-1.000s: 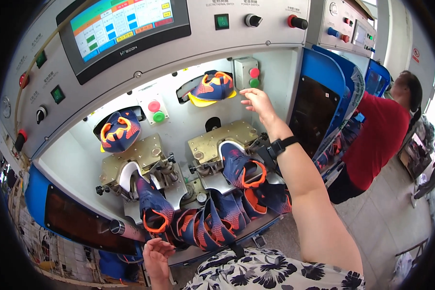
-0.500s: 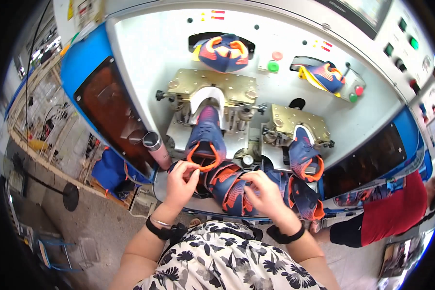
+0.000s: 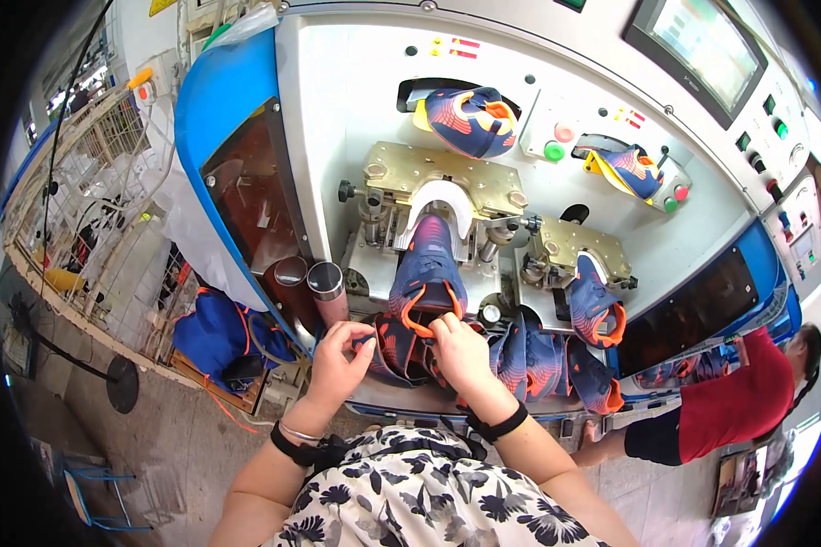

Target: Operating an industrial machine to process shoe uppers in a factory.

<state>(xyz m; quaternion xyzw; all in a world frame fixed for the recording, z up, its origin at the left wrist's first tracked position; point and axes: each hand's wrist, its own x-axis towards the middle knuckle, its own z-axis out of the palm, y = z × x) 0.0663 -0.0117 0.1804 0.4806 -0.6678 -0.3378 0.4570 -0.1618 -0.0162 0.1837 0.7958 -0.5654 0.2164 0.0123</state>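
Note:
A navy shoe upper (image 3: 429,269) with an orange collar sits with its toe at the white U-shaped pad of the left press station (image 3: 442,205). My right hand (image 3: 462,357) is closed at the back of its collar, fingertips on the orange edge. Just left of it, my left hand (image 3: 339,369) has thumb and forefinger pinched together; a small dark bit shows between them, too small to name. Below and between my hands lies another dark upper (image 3: 395,351) with red-orange lines, partly hidden by them.
Several loose uppers (image 3: 538,360) lie on the ledge to the right. A second upper (image 3: 596,305) sits at the right station. Two more uppers (image 3: 470,120) hang in openings above. Tumblers (image 3: 328,290) stand left. A person in red (image 3: 737,401) is at far right.
My right hand has moved from above the loose uppers leftward to the mounted upper's collar. My left hand has drawn slightly away from that collar. The whole view has shifted.

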